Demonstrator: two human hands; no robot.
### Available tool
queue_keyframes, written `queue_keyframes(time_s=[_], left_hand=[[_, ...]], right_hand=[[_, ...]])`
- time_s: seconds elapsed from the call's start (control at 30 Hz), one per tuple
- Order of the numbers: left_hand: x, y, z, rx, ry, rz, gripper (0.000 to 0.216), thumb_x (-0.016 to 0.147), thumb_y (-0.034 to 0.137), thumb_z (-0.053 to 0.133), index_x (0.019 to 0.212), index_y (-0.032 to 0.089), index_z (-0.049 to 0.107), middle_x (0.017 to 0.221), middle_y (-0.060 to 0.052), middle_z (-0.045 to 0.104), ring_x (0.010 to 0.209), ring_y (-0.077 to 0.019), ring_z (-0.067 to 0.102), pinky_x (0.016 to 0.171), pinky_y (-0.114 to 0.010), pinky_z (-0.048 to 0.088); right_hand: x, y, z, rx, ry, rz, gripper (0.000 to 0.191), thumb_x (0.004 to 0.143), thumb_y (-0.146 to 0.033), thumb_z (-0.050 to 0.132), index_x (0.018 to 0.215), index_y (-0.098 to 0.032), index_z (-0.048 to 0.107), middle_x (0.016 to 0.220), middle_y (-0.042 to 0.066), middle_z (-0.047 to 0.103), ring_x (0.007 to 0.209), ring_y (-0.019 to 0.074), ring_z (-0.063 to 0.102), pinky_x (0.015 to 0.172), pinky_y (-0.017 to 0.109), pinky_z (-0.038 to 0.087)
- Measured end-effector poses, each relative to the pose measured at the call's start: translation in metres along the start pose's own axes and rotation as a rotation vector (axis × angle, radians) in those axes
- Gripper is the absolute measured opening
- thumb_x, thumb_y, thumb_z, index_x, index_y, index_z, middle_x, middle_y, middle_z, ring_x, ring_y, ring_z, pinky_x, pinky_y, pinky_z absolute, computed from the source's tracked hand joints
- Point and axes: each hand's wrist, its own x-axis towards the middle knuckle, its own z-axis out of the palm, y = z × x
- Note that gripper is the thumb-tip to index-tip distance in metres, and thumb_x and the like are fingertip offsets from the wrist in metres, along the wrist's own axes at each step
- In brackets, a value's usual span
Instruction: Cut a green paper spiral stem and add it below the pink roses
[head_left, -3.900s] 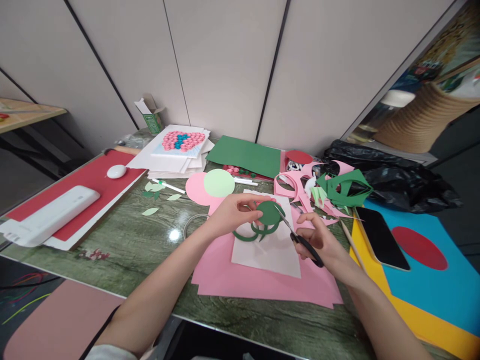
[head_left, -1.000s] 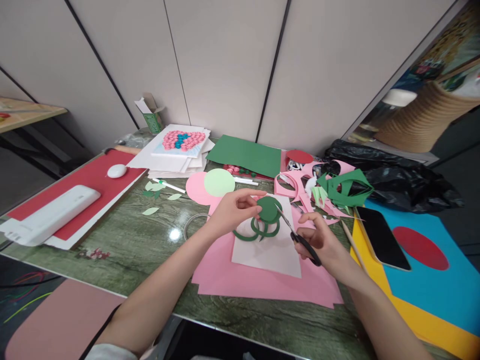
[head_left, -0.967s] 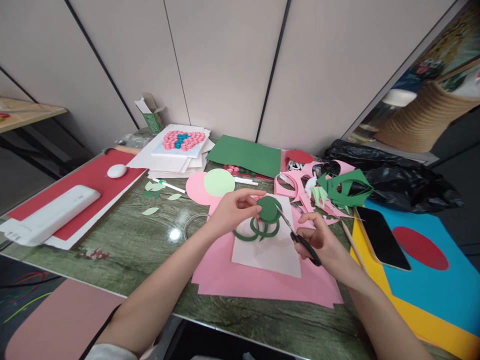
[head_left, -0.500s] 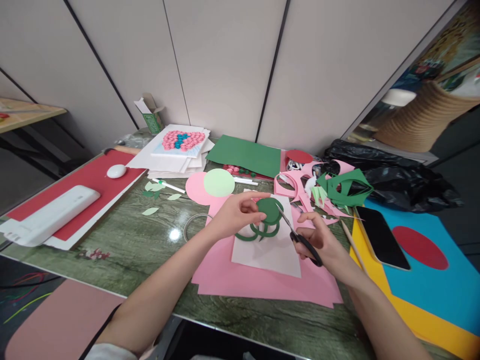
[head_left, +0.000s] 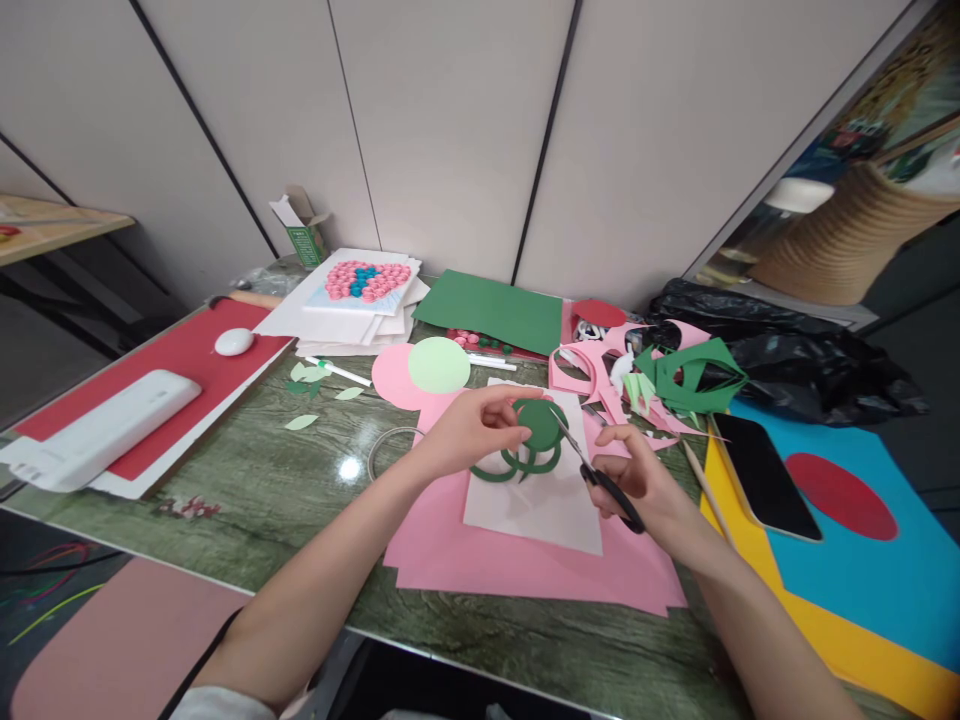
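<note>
My left hand [head_left: 480, 430] pinches a dark green paper disc [head_left: 541, 424] by its left edge, with a curling cut strip [head_left: 544, 463] of the same green hanging beneath it. Black-handled scissors [head_left: 611, 492] are gripped in my right hand [head_left: 637, 480], their blades pointing up and left at the disc's right edge. Both hands are above a white sheet [head_left: 525, 515] that lies on larger pink paper [head_left: 525, 580].
Pink and green paper scraps [head_left: 600, 375] lie behind my right hand. To the right are a phone [head_left: 765, 475], a pencil [head_left: 706, 485] and blue paper [head_left: 862, 590]. A white glue gun-like device [head_left: 112, 430] and a white mouse [head_left: 234, 342] sit at left.
Almost nothing differs. The scissor tips have shifted very slightly along the disc's edge; both hands hold nearly the same position.
</note>
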Motion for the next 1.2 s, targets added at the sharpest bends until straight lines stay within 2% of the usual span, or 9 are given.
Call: queue_keyframes(time_s=[0.57, 0.93, 1.2], left_hand=[[0.0013, -0.0030, -0.0039, -0.037, 0.074, -0.027, 0.038, 0.075, 0.017, 0.061, 0.112, 0.021, 0.061, 0.068, 0.002, 0.059, 0.062, -0.0088, 0.058, 0.062, -0.023, 0.047], [0.0015, -0.0032, -0.0040, -0.050, 0.107, -0.034, 0.035, 0.076, 0.019, 0.061, 0.111, 0.021, 0.060, 0.072, 0.001, 0.060, 0.063, -0.0094, 0.060, 0.060, -0.022, 0.045], [0.0020, -0.0055, 0.0015, -0.079, 0.088, -0.032, 0.048, 0.074, 0.021, 0.065, 0.121, 0.023, 0.055, 0.063, 0.003, 0.057, 0.057, -0.0081, 0.055, 0.056, -0.021, 0.045]], right_hand=[[0.0001, -0.0022, 0.0010, 0.007, 0.010, 0.014, 0.040, 0.077, -0.018, 0.065, 0.098, -0.031, 0.033, 0.059, -0.010, 0.046, 0.051, 0.0079, 0.045, 0.048, 0.020, 0.033], [-0.0009, -0.0025, 0.0020, 0.003, 0.011, 0.018, 0.038, 0.078, -0.021, 0.065, 0.097, -0.031, 0.033, 0.060, -0.011, 0.047, 0.050, 0.0079, 0.045, 0.049, 0.020, 0.034], [0.0010, 0.0004, 0.0004, 0.030, 0.037, 0.006, 0.041, 0.076, -0.022, 0.067, 0.098, -0.031, 0.032, 0.058, -0.011, 0.047, 0.048, 0.0074, 0.044, 0.048, 0.020, 0.032]])
